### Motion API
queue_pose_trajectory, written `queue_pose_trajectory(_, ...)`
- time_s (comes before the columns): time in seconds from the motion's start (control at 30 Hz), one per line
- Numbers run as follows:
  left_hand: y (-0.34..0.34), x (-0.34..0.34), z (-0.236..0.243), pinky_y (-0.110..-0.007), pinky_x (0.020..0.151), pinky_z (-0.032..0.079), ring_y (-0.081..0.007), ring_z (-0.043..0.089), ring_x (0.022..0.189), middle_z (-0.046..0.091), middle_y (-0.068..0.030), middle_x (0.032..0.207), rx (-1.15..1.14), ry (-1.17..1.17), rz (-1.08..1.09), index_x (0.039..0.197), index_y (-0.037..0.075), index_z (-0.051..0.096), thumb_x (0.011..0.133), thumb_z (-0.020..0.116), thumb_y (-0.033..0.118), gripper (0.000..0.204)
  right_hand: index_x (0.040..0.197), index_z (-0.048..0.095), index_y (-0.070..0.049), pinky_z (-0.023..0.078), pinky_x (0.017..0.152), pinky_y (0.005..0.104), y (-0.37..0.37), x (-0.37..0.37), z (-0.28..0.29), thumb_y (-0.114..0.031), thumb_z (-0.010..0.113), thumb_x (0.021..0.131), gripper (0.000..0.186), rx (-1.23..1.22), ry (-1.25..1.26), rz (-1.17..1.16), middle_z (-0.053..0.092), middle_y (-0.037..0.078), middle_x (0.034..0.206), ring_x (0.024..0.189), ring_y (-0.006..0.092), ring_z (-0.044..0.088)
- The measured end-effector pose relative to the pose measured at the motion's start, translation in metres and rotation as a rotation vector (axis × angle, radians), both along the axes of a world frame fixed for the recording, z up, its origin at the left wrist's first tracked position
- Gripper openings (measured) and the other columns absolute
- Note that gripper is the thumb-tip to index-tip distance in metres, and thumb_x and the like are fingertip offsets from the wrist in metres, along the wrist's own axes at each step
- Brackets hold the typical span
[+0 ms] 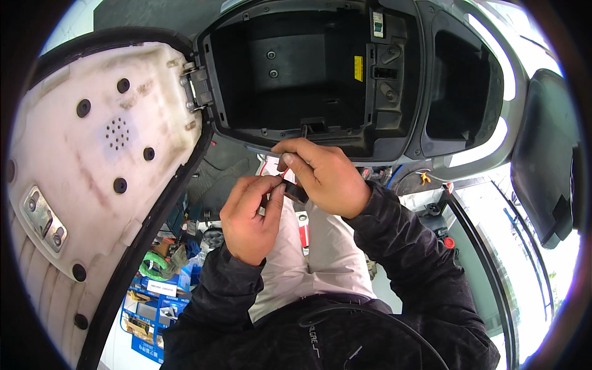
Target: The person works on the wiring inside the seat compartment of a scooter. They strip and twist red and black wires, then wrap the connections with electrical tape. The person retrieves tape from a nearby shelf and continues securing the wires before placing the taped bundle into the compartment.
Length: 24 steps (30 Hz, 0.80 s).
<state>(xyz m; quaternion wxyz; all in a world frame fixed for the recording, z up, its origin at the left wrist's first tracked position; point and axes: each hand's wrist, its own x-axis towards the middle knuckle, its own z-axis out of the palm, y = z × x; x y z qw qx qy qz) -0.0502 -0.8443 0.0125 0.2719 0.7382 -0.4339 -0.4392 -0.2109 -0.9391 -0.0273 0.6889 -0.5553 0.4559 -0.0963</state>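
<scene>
My left hand (pixel 250 216) is closed, thumb and forefinger pinched together on a thin red wire (pixel 287 173). Just above and to the right, my right hand (pixel 330 179) is closed too, its thumb pressed toward the forefinger. What those fingertips grip is hidden. A small black roll, looking like electrical tape (pixel 295 192), sits between the left fingertips and the right palm; which hand bears it I cannot tell. Both hands are in front of the near rim of a black scooter storage box (pixel 290 92). A short dark strip (pixel 304 131) shows at that rim, above the right hand.
The raised seat, pale underside showing (pixel 98 160), fills the left. Right of the box lie a dark recess (pixel 465 80) and a black backrest pad (pixel 546 154). Below left stand blue bins (pixel 163 308) and a green coil (pixel 152 265). An orange clip (pixel 425 178) shows at right.
</scene>
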Motion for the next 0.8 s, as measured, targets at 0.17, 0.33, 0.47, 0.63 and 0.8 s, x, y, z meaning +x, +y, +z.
queue_pose_trajectory(0.17, -0.003, 0.002, 0.001, -0.030, 0.066, 0.056, -0.0171, 0.070, 0.073, 0.072, -0.0116, 0.099, 0.070, -0.015, 0.031, 0.107, -0.001, 0.076, 0.091, 0.081, 0.001, 0.017, 0.125, 0.064, 0.002, 0.060, 0.080, 0.0421, 0.004, 0.001, -0.001, -0.010, 0.057, 0.108, 0.022, -0.057, -0.019, -0.008, 0.075, 0.023, 0.101, 0.094, 0.0386, 0.076)
queue_pose_trajectory(0.33, -0.010, 0.007, 0.003, -0.031, 0.066, 0.056, -0.0176, 0.070, 0.073, 0.072, -0.0120, 0.096, 0.171, 0.013, 0.011, 0.103, -0.003, 0.074, 0.091, 0.081, 0.003, 0.016, 0.125, 0.068, 0.000, 0.061, 0.077, 0.0376, 0.005, 0.000, 0.002, -0.012, 0.058, 0.107, 0.024, -0.138, 0.034, 0.014, 0.077, 0.018, 0.099, 0.085, 0.0319, 0.077)
queue_pose_trajectory(0.47, -0.016, 0.000, 0.004, -0.033, 0.067, 0.056, -0.0231, 0.071, 0.074, 0.071, -0.0139, 0.096, 0.122, -0.044, -0.021, 0.101, -0.004, 0.072, 0.091, 0.080, 0.003, 0.016, 0.122, 0.070, -0.001, 0.061, 0.074, 0.0397, -0.001, 0.007, 0.015, -0.013, 0.063, 0.103, 0.023, -0.424, 0.173, 0.124, 0.077, 0.018, 0.100, 0.085, 0.0348, 0.076)
queue_pose_trajectory(0.63, -0.017, 0.004, 0.003, -0.039, 0.069, 0.058, -0.0303, 0.072, 0.078, 0.070, -0.0146, 0.097, 0.011, -0.091, -0.083, 0.102, -0.003, 0.070, 0.090, 0.079, 0.004, 0.016, 0.119, 0.072, -0.001, 0.060, 0.071, 0.0402, -0.030, 0.014, 0.045, -0.015, 0.067, 0.101, 0.023, -0.492, 0.250, 0.054, 0.076, 0.018, 0.097, 0.082, 0.0343, 0.075)
queue_pose_trajectory(0.8, -0.014, 0.008, -0.003, -0.036, 0.070, 0.057, -0.0285, 0.072, 0.077, 0.070, -0.0155, 0.095, -0.031, -0.144, -0.108, 0.099, -0.003, 0.067, 0.088, 0.081, 0.001, 0.018, 0.115, 0.073, 0.000, 0.058, 0.071, 0.0387, -0.061, 0.014, 0.047, -0.016, 0.066, 0.102, 0.022, -0.303, 0.090, 0.053, 0.074, 0.020, 0.089, 0.078, 0.0343, 0.075)
